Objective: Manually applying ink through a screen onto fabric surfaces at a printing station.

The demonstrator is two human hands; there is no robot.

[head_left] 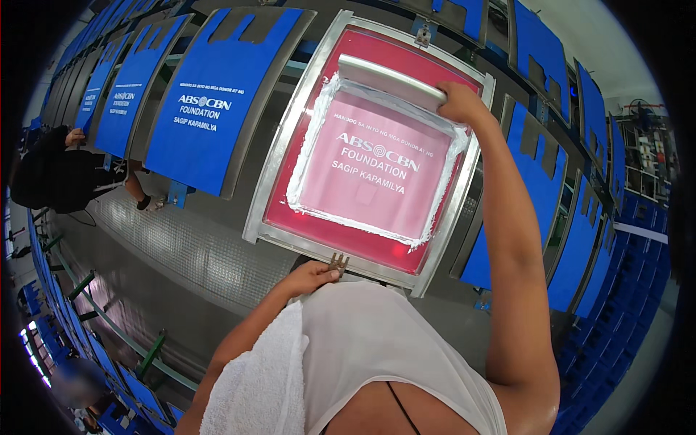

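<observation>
An aluminium screen-printing frame (286, 138) with red mesh (283, 197) lies tilted in front of me. White ink (299, 168) borders its paler pink middle, where white lettering shows. Across the far part of that middle lies a long pale squeegee (391, 81). My right hand (461, 103) is closed around the squeegee's right end, with the arm stretched over the frame's right side. At the near edge of the frame, my left hand (317, 277) is closed on a small pronged metal bracket (338, 262). Some of its fingers are hidden.
Flat blue bags with cut-out handles lie on boards to the left (199, 101) and right (533, 156). Another person (61, 170) works at the far left. A white towel (257, 377) hangs by my left arm. Blue crates (616, 290) are stacked at right.
</observation>
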